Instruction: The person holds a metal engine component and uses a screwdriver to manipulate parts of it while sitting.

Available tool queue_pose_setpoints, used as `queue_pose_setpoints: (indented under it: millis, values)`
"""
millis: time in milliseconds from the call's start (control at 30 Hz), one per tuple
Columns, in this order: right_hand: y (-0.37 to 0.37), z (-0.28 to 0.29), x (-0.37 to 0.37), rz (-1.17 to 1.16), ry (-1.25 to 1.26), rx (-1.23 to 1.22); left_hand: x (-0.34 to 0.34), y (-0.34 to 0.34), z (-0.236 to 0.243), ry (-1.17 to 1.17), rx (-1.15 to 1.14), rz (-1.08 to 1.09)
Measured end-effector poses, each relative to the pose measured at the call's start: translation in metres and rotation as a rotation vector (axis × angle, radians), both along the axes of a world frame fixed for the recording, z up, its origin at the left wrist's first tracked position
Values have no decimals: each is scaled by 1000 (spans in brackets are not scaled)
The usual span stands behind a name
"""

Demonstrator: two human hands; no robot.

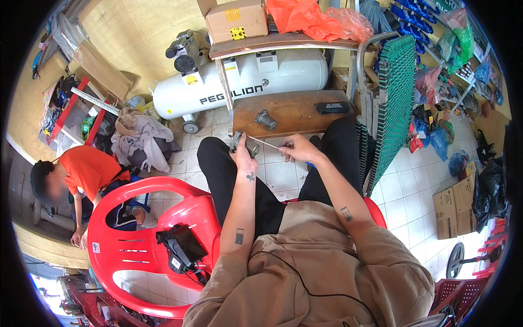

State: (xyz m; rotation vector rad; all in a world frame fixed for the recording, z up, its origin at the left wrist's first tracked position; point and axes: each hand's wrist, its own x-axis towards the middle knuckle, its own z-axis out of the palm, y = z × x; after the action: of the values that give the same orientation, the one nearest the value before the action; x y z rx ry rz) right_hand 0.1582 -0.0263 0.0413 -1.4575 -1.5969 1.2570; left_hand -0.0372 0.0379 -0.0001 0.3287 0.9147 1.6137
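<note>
My left hand (243, 158) is closed round a grey metal part (252, 147) with a rounded body, held above my lap. My right hand (297, 149) grips a thin, pale rod (267, 143) whose far end reaches to the metal part. I cannot tell whether the rod goes into it or only touches it. A bit of blue (310, 164) shows beside my right hand, too small to name. Just beyond my hands, another grey metal part (265, 120) lies on the low brown wooden shelf (294, 103). At that shelf's right end rests a flat black case (332, 107).
A white air compressor (289, 71) lies behind the shelf. On my right stands a folded green woven lounger (389, 109). To my left is a red plastic chair (141, 191) holding a black device (188, 243); beyond it a person in orange (87, 169) bends down. Cardboard boxes (456, 210) sit at right.
</note>
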Motion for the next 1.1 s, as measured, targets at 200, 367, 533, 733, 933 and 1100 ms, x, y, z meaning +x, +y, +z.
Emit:
queue_pose_setpoints:
  millis: [200, 367, 533, 733, 933, 1100]
  values:
    - [-1, 4, -7, 69, -56, 22, -5, 5, -11, 10, 8, 2]
    - [-3, -4, -8, -5, -37, 145, -2, 5, -10, 13, 27, -2]
    - [-4, 5, -9, -68, -9, 65, -3, 5, -9, 8, 14, -3]
    - [-1, 1, -7, -39, 9, 49, -3, 6, -12, 5, 27, -5]
    - [-4, 10, -10, 52, -105, 19, -4, 5, -10, -7, 14, 6]
    - [-4, 1, -7, 53, -91, 48, -2, 4, -9, 18, 5, 3]
